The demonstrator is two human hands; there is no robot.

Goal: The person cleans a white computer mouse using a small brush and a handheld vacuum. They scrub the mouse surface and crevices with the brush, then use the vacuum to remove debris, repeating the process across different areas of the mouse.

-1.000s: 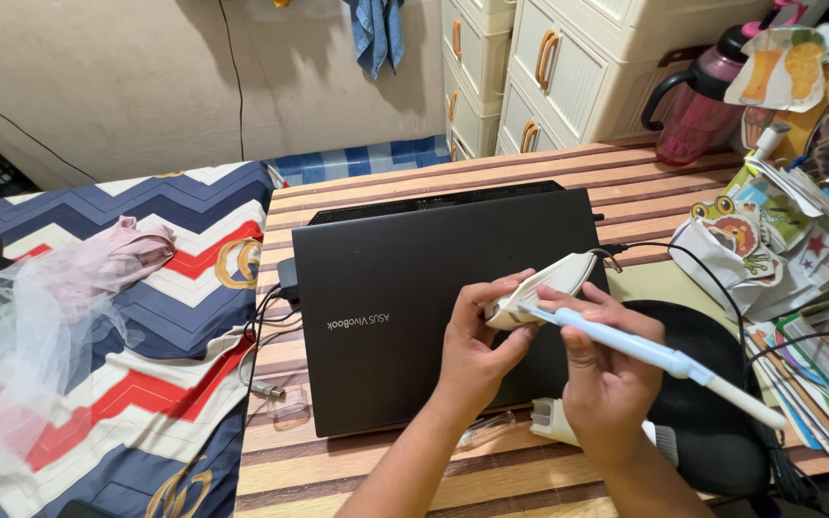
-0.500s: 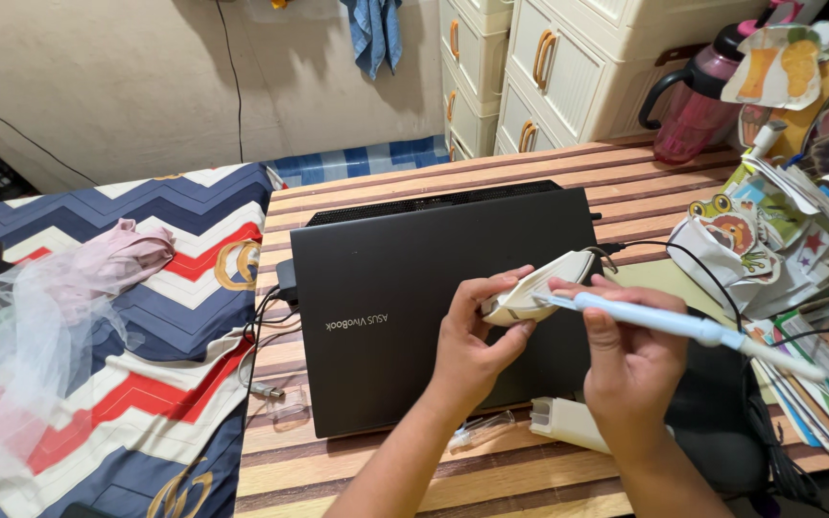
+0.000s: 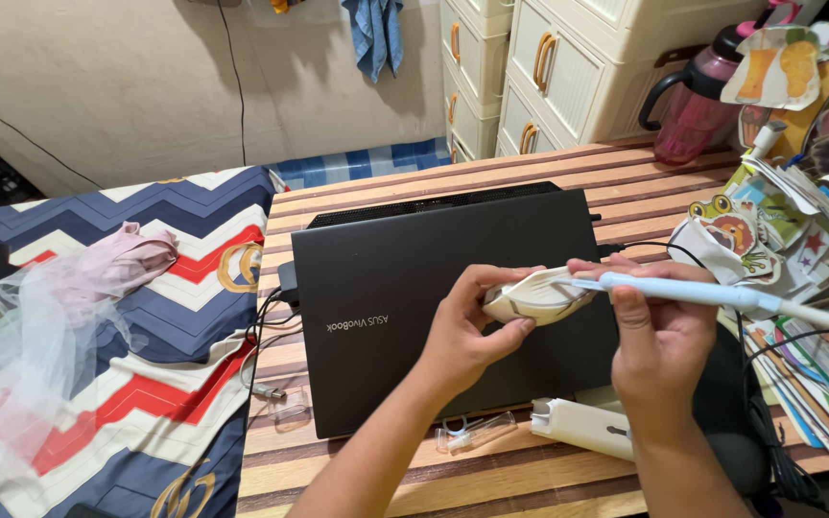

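Observation:
My left hand (image 3: 467, 331) grips a white computer mouse (image 3: 534, 297) and holds it above a closed black laptop (image 3: 405, 288). My right hand (image 3: 659, 331) holds a light blue and white pen-shaped tool (image 3: 722, 295), lying almost level, with its tip against the mouse's upper edge. The mouse's black cable (image 3: 674, 251) runs off to the right behind my right hand. The laptop lies on a striped wooden table (image 3: 367, 187).
A white case (image 3: 582, 424) and a small clear tube (image 3: 477, 434) lie at the table's front edge. A black mouse pad (image 3: 731, 432) sits under my right arm. Sticker sheets and papers (image 3: 779, 230) crowd the right, with a pink jug (image 3: 698, 96) behind. A patterned bed (image 3: 146, 307) borders the left.
My right hand has swung the tool's rear end upward until it lies nearly level, and moved slightly right. My left hand has turned the mouse a little. The white case now shows fully.

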